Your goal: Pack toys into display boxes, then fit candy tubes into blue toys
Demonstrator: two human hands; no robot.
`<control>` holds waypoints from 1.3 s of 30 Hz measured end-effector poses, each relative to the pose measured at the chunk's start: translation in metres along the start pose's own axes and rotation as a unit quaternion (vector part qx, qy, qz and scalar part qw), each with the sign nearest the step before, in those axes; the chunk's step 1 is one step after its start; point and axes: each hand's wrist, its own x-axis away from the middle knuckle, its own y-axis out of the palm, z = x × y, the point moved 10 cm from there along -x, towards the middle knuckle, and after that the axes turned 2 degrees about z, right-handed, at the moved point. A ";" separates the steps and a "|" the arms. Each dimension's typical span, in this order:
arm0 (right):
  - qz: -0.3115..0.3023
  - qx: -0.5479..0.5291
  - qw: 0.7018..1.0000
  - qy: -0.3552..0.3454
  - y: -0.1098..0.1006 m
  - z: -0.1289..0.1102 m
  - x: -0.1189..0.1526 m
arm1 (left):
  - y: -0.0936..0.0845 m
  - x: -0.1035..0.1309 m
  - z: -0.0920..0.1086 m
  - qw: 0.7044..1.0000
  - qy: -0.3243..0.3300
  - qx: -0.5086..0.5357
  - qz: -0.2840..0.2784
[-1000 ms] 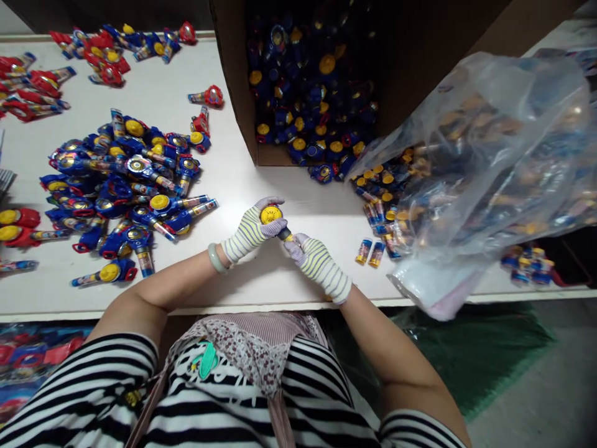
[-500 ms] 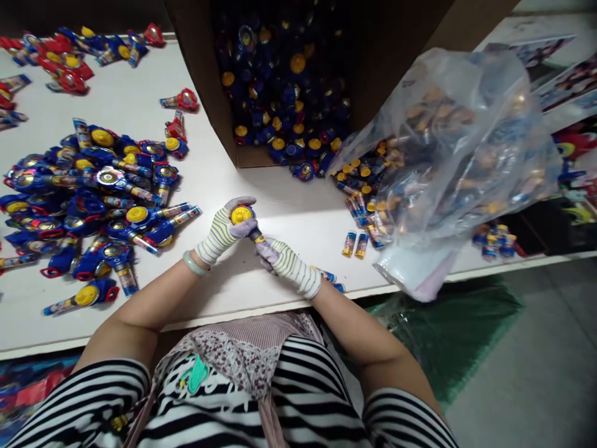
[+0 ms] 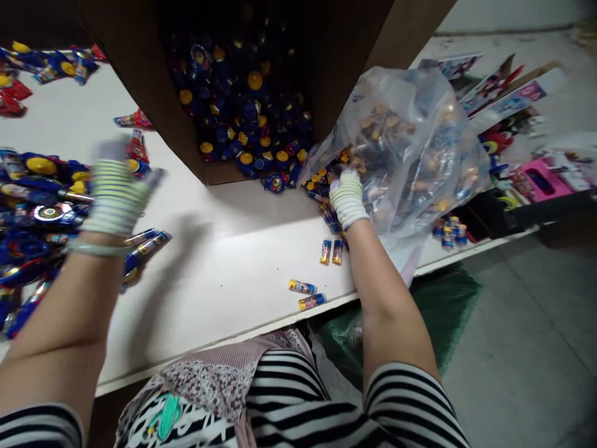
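My left hand (image 3: pixel 116 193), in a striped knit glove, is raised beside the pile of blue toys (image 3: pixel 28 249) with yellow discs and labelled tubes. Its thumb stands away from the blurred fingers, and nothing shows in it. On the right, my gloved right hand (image 3: pixel 347 200) reaches among small yellow-capped tubes (image 3: pixel 319 182) at the mouth of a clear plastic bag (image 3: pixel 420 149). Its fingertips are mostly hidden, so a grip cannot be made out. Two tubes (image 3: pixel 331 251) stand or lie side by side below that hand, and two more (image 3: pixel 308 295) lie near the table edge.
A deep cardboard box (image 3: pixel 186 124) holding many blue toys stands open at the back. Red toys (image 3: pixel 13 96) lie at the far left. Beyond the bag are printed cartons (image 3: pixel 508 99) and a pink item (image 3: pixel 543 180). The white table's front edge (image 3: pixel 261 328) runs before me.
The blue toy with the yellow disc has left both hands. My left hand moved left to the toy pile, while my right went to the tubes by the bag. The view shifted right.
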 end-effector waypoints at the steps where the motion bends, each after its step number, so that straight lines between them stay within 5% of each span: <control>1: -0.001 0.026 0.999 0.037 -0.002 0.006 -0.021 | 0.053 0.005 0.037 0.995 0.048 -0.025 -0.085; 3: -0.023 0.071 0.992 0.097 -0.004 0.018 -0.057 | 0.158 0.032 0.106 0.950 0.143 -0.042 -0.275; 5: -0.051 0.096 0.986 0.125 -0.002 0.029 -0.083 | 0.216 0.047 0.152 0.936 0.170 -0.042 -0.306; 7: -0.066 0.100 0.985 0.123 0.002 0.037 -0.100 | 0.254 0.055 0.175 0.931 0.172 -0.072 -0.313; 10: -0.079 0.103 0.984 0.119 0.010 0.048 -0.111 | 0.282 0.059 0.182 0.924 0.174 -0.138 -0.312; 18: -0.194 0.170 0.966 -0.003 0.035 0.035 -0.092 | 0.294 0.045 0.182 0.907 0.241 -0.187 -0.289; 27: -0.205 0.171 0.961 -0.069 0.044 0.015 -0.025 | 0.257 0.103 0.171 0.890 0.322 -0.105 -0.306; 31: -0.221 0.205 0.947 -0.113 0.042 -0.005 0.008 | 0.254 0.122 0.169 0.884 0.337 -0.074 -0.316; 34: -0.231 0.229 0.934 -0.148 0.039 -0.018 0.029 | 0.250 0.113 0.156 0.916 0.259 0.065 -0.298; 39: -0.133 0.218 0.942 -0.217 0.019 -0.062 0.058 | 0.224 0.094 0.086 0.929 0.017 0.296 -0.222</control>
